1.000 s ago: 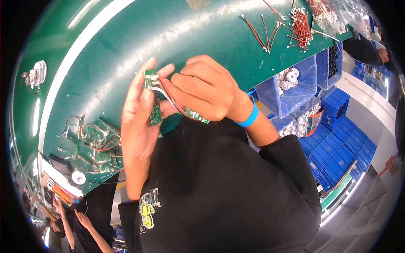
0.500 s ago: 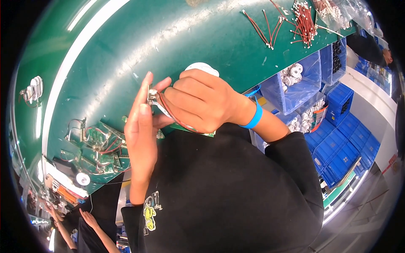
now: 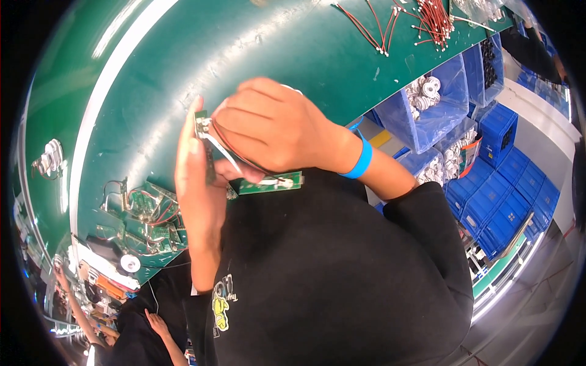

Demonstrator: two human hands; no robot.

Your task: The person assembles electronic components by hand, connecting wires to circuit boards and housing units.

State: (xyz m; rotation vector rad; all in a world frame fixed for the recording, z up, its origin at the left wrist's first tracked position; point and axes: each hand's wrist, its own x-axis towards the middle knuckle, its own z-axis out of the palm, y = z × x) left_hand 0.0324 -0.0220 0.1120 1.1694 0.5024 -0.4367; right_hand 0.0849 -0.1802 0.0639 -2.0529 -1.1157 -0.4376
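My left hand (image 3: 200, 171) holds a narrow green circuit board (image 3: 200, 116) upright between thumb and fingers. From its white connector, white wires (image 3: 221, 151) and red and black wires (image 3: 227, 141) loop down past my right hand (image 3: 268, 125). That hand is closed, its curled fingers against the wires; whatever lies inside them is hidden. Below it, close to my shirt, a second green board (image 3: 278, 184) lies flat with a connector on it. A white round part (image 3: 293, 89) on the green table (image 3: 152, 128) is mostly covered by my right hand.
Wired circuit boards (image 3: 143, 210) pile up at left, near a white part (image 3: 51, 157). Red wires (image 3: 433, 24) lie at the far right. Blue bins (image 3: 427, 104) of white parts stand right of the table. A co-worker's hand (image 3: 157, 323) shows at lower left.
Both hands have shifted slightly left, and the right hand has also risen. More of the upright board and its white wires shows. The flat board below the right hand has come into clearer sight.
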